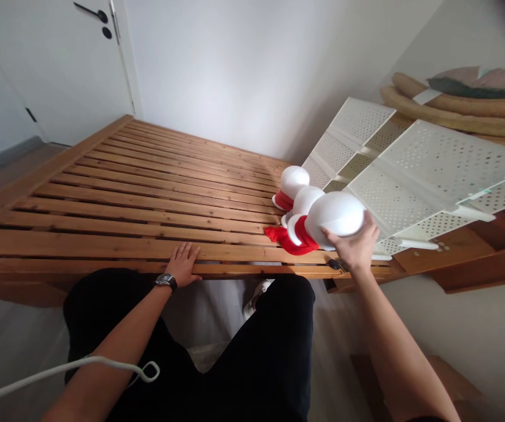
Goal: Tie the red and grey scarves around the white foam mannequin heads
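My right hand (360, 243) curls its fingers around the right side of a smooth white ball-shaped thing (338, 212). Red cloth (294, 241) with a white band lies against that ball's left side. Just behind it sits a second white ball (308, 199), partly hidden. The third white ball (295, 179) is farthest back, with red cloth (284, 200) and a white band at its lower left. All three rest at the right end of a slatted wooden bed base (168, 193). Flat on the front rail, fingers spread, lies my left hand (182, 266), wearing a wristwatch.
White perforated panels (432, 158) lean at the right, close to the balls. Behind them are rolled tan cushions (458, 111). A small dark object (336, 265) lies on the front rail. A white cable (80, 363) crosses my left forearm. A white door (54, 64) stands at back left.
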